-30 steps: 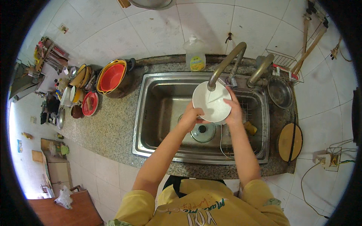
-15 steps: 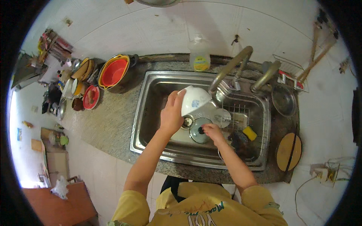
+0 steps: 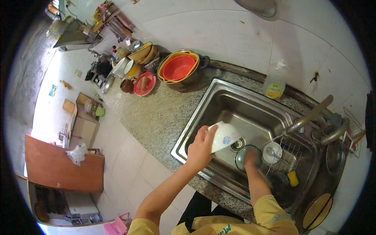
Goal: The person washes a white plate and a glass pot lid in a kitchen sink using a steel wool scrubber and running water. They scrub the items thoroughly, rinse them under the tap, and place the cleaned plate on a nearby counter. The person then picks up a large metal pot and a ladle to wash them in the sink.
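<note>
My left hand (image 3: 200,152) grips a white bowl (image 3: 224,138) by its side, fingers over its rim. The bowl is tipped on its side above the sink (image 3: 235,105), close to the drain, and a small blue mark shows on its outer wall. Down in the basin my right hand (image 3: 252,159) is at the middle of a round glass lid (image 3: 242,161), closed where the knob sits. Motion blurs those fingers, and the hand hides the knob. Touching or nearly touching the lid's right side is a clear round dish (image 3: 272,152).
A wire rack (image 3: 291,150) and a yellow sponge (image 3: 292,178) lie in the sink's right part. The faucet (image 3: 311,115) arches over it. Behind stands a soap bottle (image 3: 275,80). Left on the counter are a pot with a red basin (image 3: 179,67) and a red plate (image 3: 145,84).
My view has swung left, so the sink appears further right. The bowl has moved left and nearer to me over the sink. My right hand stays at the lid, now blurred.
</note>
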The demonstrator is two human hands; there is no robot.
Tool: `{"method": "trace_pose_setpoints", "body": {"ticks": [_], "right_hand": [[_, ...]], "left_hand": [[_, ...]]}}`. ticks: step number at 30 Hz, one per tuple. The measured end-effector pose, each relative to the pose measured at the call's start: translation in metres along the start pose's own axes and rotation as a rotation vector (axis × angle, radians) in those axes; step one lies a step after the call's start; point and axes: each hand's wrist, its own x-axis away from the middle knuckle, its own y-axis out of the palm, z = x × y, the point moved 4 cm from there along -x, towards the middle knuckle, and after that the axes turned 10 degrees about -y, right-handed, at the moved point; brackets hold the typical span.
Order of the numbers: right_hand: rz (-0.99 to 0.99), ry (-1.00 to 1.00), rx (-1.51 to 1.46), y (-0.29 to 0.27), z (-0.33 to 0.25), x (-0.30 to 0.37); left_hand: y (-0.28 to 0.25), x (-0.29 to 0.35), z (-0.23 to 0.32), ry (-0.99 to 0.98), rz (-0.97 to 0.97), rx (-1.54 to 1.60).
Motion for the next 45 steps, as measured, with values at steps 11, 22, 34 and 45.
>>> {"method": "trace_pose_setpoints", "body": {"ticks": [11,22,34,45], "right_hand": [[0.431,0.317,-2.028,-0.095,0.049,0.013],[0.525,0.041,-3.161,-0.058,0.108,-0.002],[1.237,0.716,-2.707,-0.14,-0.003,0.047],[1.417,0.776,-2.588,-0.177,-0.027,0.064]], "left_hand": [[0.028,0.005,-0.099,-0.783,-0.166,1.394],[-0.113,-0.132,-0.299,-0.562,0.031,1.572],[-0.339,-0.405,-0.579,-0.708,0.735,0.9],[-0.321,-0.467,-0.627,-0.849,0.526,0.802]]}}
